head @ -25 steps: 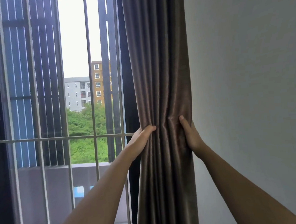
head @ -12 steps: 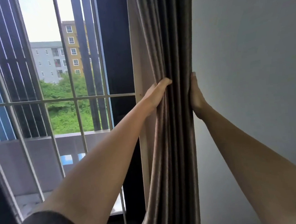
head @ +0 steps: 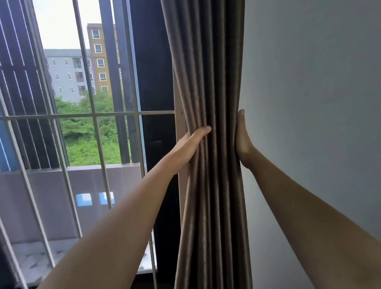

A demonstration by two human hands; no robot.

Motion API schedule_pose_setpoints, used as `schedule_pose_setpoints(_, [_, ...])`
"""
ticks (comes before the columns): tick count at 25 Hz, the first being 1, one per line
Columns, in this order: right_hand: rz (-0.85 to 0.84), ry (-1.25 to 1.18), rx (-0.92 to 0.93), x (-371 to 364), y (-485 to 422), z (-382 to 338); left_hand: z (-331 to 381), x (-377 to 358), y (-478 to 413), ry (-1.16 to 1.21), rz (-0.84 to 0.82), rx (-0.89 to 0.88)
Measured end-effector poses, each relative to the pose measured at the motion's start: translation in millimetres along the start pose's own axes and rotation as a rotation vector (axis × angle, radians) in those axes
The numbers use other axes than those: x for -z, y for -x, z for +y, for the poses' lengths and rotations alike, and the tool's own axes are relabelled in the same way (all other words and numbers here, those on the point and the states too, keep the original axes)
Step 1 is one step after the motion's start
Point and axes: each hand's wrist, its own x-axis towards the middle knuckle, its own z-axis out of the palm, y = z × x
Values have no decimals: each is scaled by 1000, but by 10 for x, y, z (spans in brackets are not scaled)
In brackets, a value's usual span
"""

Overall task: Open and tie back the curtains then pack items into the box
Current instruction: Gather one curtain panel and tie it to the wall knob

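Observation:
A brown-grey curtain (head: 209, 75) hangs gathered into a narrow bundle of folds at the right edge of the window. My left hand (head: 190, 145) wraps the bundle's left side, thumb across the front folds. My right hand (head: 243, 138) presses flat along its right side, next to the wall, fingers hidden behind the cloth. Together both hands squeeze the bundle at about mid height. No tie-back and no box are in view.
The window (head: 76, 107) with pale metal bars (head: 100, 164) fills the left half, with a balcony wall, trees and buildings beyond. A dark window frame (head: 154, 79) stands just left of the curtain. A plain grey wall (head: 321, 90) takes up the right side.
The curtain bundle has been squeezed tighter between both hands. My view tilted and came closer; the hands sit slightly lower in the frame than half a second ago.

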Motion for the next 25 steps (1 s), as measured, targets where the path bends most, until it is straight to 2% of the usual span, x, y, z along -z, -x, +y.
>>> schedule_pose_setpoints(2, [20,-50,11,62,66,14,17,-51,59,-17,60,-58])
schedule_pose_setpoints(4, [212,-12,39,113,138,-1,-35,-20,145,-79,217,-201])
schedule_pose_setpoints(6, [463,123,206,106,263,-95,-116,49,248,-201,333,-339])
schedule_pose_setpoints(8, [594,289,466,10,418,-246,-181,140,315,-323,402,-372])
schedule_pose_setpoints(9, [577,381,578,-81,495,-301,-212,191,339,-365,426,-364])
schedule_pose_setpoints(11, [395,573,717,-327,601,-294,-264,294,392,-432,473,-358])
schedule_pose_setpoints(12, [270,653,698,-475,641,-233,-283,339,430,-463,504,-366])
schedule_pose_setpoints(14, [70,737,494,-781,715,-47,-336,444,525,-507,544,-370])
schedule_pose_setpoints(16, [8,747,298,-1044,769,178,-389,546,635,-524,541,-318])
schedule_pose_setpoints(21, [38,717,144,-1453,787,451,-395,810,777,-787,501,-201])
schedule_pose_setpoints(25, [229,661,202,-1558,889,555,-383,1033,720,-1047,501,-83])
